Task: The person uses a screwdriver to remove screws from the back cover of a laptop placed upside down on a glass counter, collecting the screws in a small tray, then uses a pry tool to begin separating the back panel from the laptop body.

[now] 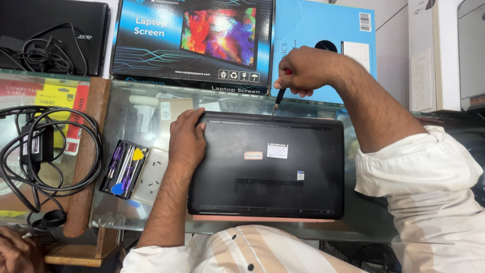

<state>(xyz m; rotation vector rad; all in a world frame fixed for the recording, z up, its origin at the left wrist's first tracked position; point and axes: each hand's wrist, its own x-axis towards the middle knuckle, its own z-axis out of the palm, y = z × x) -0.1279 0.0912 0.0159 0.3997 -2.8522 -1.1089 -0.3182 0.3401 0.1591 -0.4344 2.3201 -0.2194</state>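
The black laptop [268,164] is laid bottom-up on the glass surface [126,108], directly beneath both hands. The left hand [186,139] is pressed flat on its far left corner, fingers [194,120] spread and holding nothing. A small screwdriver [279,94] is gripped by the closed fingers [298,76] of the right hand [305,70], its tip set at the laptop's far edge. Just left of the left hand, an open black tool tray [124,169] is seen, holding purple-handled drivers and blue and yellow picks. Beyond the right hand's fingers, a dark screen carton [192,43] and a blue box [323,30] are stood. Coiled black cables [45,156] are left well apart, further left.
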